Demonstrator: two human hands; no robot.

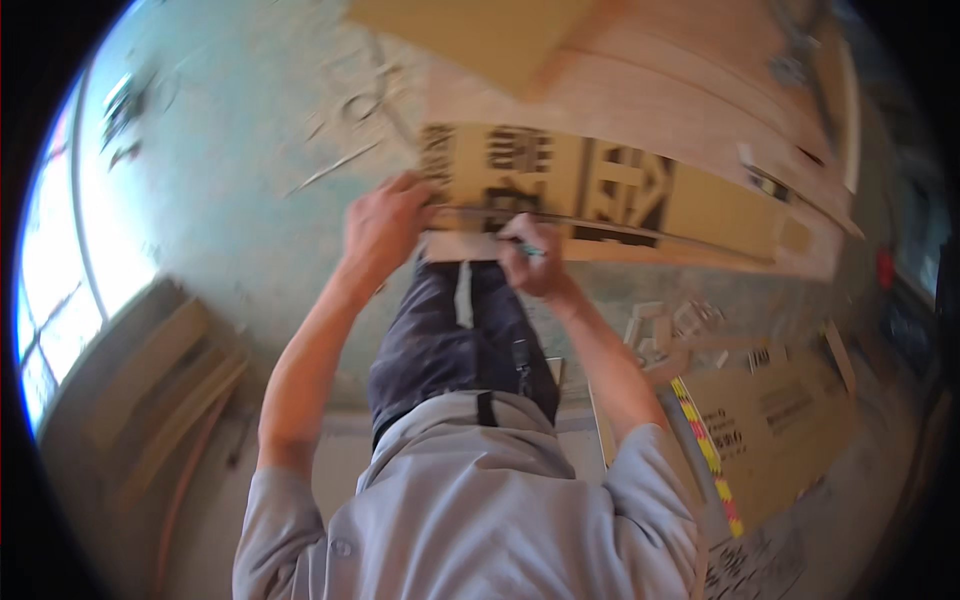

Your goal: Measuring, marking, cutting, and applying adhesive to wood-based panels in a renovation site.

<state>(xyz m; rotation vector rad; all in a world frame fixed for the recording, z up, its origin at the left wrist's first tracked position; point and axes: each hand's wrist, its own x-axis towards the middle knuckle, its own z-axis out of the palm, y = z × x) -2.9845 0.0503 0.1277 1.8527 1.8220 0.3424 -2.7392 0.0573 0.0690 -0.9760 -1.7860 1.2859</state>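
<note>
A tan cardboard sheet (562,180) with large black printed characters lies across a pale wooden board (690,110) in front of me. Along its near side runs a long thin straightedge (610,224). My left hand (385,228) is closed at the left end of the cardboard and straightedge, its fingertips partly blurred. Just right of it, my right hand (532,258) closes round a small pen-like tool (528,249) with a teal part, held against the near edge of the cardboard. Its tip is hard to make out.
Thin offcuts and a curled strip (365,100) litter the floor at the upper left. Wood scraps (665,325) lie right of my legs, beside a large brown printed sheet (775,430). Long boards (165,390) lean at the left. Another tan sheet (480,35) overlaps the wood ahead.
</note>
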